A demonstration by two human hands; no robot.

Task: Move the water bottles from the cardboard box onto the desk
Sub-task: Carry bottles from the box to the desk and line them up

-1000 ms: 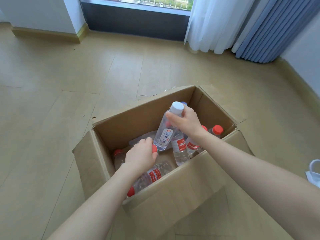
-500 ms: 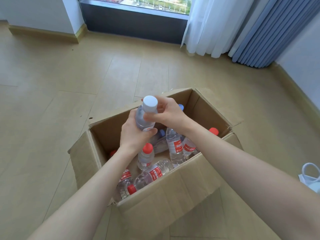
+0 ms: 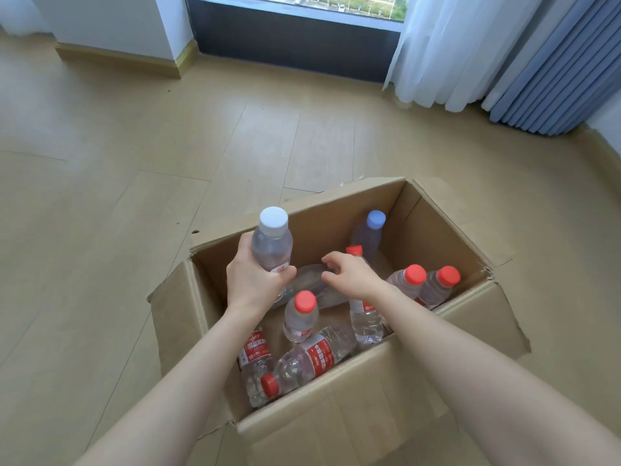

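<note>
An open cardboard box (image 3: 339, 428) stands on the wooden floor and holds several clear water bottles. My left hand (image 3: 250, 280) grips a white-capped bottle (image 3: 271, 242) upright above the box's left rim. My right hand (image 3: 349, 274) hovers inside the box with fingers spread, holding nothing, just above a clear bottle lying on its side (image 3: 311, 280). Red-capped bottles stand at centre (image 3: 300, 316) and at the right wall (image 3: 438, 287); another lies near the front wall (image 3: 309, 361). A blue-capped bottle (image 3: 369, 232) stands at the back. No desk is in view.
The box's flaps (image 3: 504, 317) are folded outward on the right and left. White sheer curtains (image 3: 440, 48) and blue curtains (image 3: 551, 62) hang at the back right beside a window. Bare wooden floor (image 3: 134, 163) surrounds the box.
The white-capped bottle passed from my right hand into my left hand, which now holds it alone. My right hand let go and moved down and right into the box.
</note>
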